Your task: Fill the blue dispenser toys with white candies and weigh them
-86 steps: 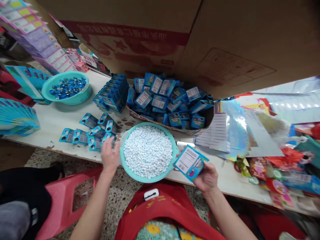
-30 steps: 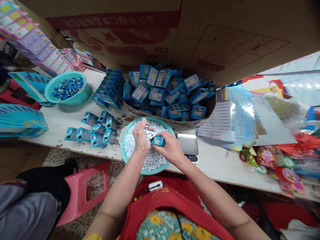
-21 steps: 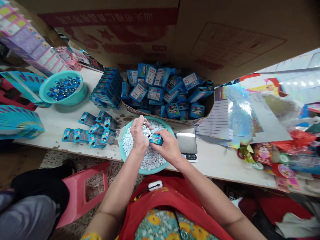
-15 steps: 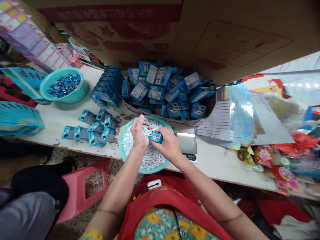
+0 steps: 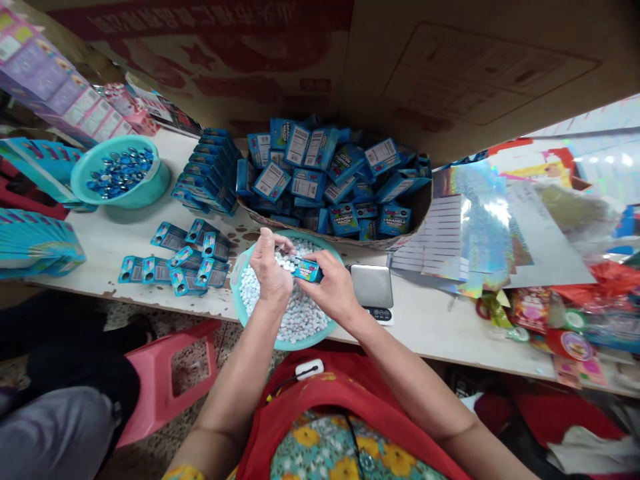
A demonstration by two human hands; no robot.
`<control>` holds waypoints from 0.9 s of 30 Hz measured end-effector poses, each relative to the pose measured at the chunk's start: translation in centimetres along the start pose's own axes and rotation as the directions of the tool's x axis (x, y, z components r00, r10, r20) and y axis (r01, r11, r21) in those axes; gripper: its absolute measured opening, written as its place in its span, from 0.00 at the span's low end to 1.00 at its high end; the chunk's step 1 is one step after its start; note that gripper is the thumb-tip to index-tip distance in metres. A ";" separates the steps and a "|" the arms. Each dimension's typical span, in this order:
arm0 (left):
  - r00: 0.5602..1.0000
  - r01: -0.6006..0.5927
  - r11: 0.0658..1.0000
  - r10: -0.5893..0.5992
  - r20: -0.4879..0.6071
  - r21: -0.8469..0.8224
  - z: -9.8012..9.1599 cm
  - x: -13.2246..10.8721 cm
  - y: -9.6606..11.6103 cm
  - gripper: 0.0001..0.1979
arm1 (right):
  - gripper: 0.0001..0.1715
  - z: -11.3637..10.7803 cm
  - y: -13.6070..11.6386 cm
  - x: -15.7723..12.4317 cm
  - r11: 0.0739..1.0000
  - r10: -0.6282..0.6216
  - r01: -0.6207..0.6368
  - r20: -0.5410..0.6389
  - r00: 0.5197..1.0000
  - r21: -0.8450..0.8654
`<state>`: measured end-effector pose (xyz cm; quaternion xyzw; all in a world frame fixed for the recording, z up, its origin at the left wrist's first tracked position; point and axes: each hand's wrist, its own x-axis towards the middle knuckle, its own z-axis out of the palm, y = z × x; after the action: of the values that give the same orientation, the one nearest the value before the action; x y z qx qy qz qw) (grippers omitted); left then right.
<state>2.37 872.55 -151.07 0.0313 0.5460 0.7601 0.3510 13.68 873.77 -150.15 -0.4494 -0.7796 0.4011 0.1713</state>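
Over a turquoise basin (image 5: 238,293) full of small pale candies (image 5: 300,317), my right hand (image 5: 334,283) grips a small blue candy box (image 5: 307,270) between thumb and fingers. The box lies on its side, its end turned toward my left hand (image 5: 271,272). That hand is cupped around a heap of the pale candies, fingers curled, right against the box's end. Whether candies are passing into the box is too small to tell. Several similar blue boxes (image 5: 185,260) lie on the table left of the basin.
A carton (image 5: 320,235) heaped with blue boxes stands behind the basin, beside stacked blue boxes (image 5: 207,170). Right of the basin is a digital scale (image 5: 373,293). A second basin (image 5: 157,183) holds blue wrapped pieces. A pink stool (image 5: 155,380) and a seated person's leg (image 5: 65,427) are at lower left.
My view has shifted slightly. Both hands stay together over the basin, the left still cupping candies against the box that the right holds.
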 end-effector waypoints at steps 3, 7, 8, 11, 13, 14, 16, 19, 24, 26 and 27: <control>1.000 0.015 1.000 -0.014 0.010 -0.014 0.2 0.0 0.2 0.19 | 0.15 -0.1 -0.3 -0.1 1.000 -0.010 0.010 -0.010 1.000 0.018; 0.999 0.036 0.999 -0.036 -0.007 -0.002 0.1 0.0 0.5 0.19 | 0.16 -0.1 -0.5 -0.2 0.998 -0.017 0.018 -0.008 1.000 0.055; 0.999 0.040 0.999 -0.040 -0.015 -0.003 0.0 0.0 0.6 0.19 | 0.16 -0.1 -0.5 -0.2 0.998 -0.012 0.012 -0.008 1.000 0.066; 0.999 0.042 0.999 -0.042 -0.015 -0.004 -0.4 -0.2 0.7 0.20 | 0.16 0.2 -0.3 -0.5 0.996 0.006 -0.005 -0.018 1.000 0.093; 0.999 0.036 0.999 -0.036 -0.006 0.008 -0.6 -0.3 0.7 0.21 | 0.16 0.4 -0.2 -0.6 0.995 0.002 0.000 -0.024 1.000 0.096; 0.999 0.038 0.999 -0.038 -0.002 0.017 -0.8 -0.4 0.7 0.21 | 0.16 0.5 -0.2 -0.6 0.996 -0.001 0.003 -0.023 1.000 0.093; 0.999 0.038 0.999 -0.038 0.002 0.032 -1.0 -0.5 0.7 0.21 | 0.16 0.7 -0.2 -0.6 0.996 0.002 0.000 -0.022 1.000 0.087; 1.000 0.011 0.999 -0.012 0.018 0.051 -1.1 -0.8 1.0 0.19 | 0.17 0.8 -0.6 -0.6 0.996 0.013 -0.010 -0.025 1.000 0.093; 0.997 -0.057 0.992 0.051 0.053 0.116 -1.1 -1.1 1.6 0.18 | 0.16 0.8 -1.1 -0.9 0.990 -0.036 0.042 -0.042 0.998 0.132; 0.999 -0.033 0.993 0.032 0.006 0.110 -1.2 -1.0 1.6 0.14 | 0.17 1.0 -1.0 -1.0 0.991 -0.025 0.027 -0.022 0.999 0.128; 1.000 -0.022 0.994 0.024 -0.016 0.105 -1.3 -0.9 1.5 0.13 | 0.17 1.1 -0.9 -1.0 0.992 -0.013 0.014 -0.013 1.000 0.125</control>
<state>1.69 870.76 -149.99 0.0497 0.5878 0.7345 0.3355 13.03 872.13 -149.98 -0.4348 -0.7548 0.4455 0.2066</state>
